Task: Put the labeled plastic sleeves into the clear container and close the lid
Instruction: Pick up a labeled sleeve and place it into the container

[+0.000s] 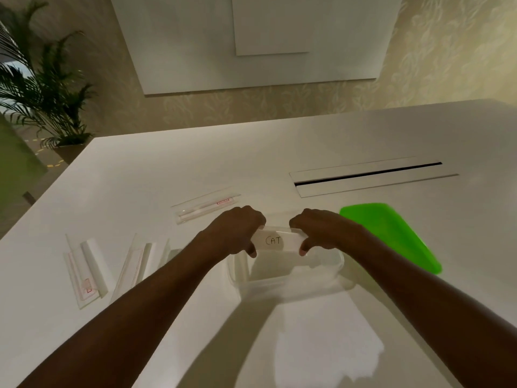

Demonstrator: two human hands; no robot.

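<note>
Head view, ordered near to far. Two bare forearms reach forward over the white counter point(307, 141). The left hand point(237, 231) and right hand point(321, 229) each pinch one end of a flat sleeve point(275, 242), thumb below and fingers curled over the top edge, so that it hangs level just above the open container point(285, 271). The sleeve is a clear, narrow strip with a pale insert bearing the handwritten word "CAT". The container is a clear, rounded-rectangular tub; its interior appears empty, though its transparency makes this uncertain. Left of the forearms, two further sleeves point(86, 271) point(140, 266) lie on the counter, each clear with thin red print and a white strip inside. Beyond the left hand, a fourth sleeve point(205, 207) lies at a slant, carrying a small red label near one end. Right of the container, and apart from it, the green lid point(391, 233) rests flat on the counter. Farther back, a long cable slot point(369, 176) is set into the counter, and a palm point(42, 88) stands at far left. Progress, as judged: early stage; the first sleeve is about to be lowered in, three remain on the counter, and the lid is not yet fitted
</note>
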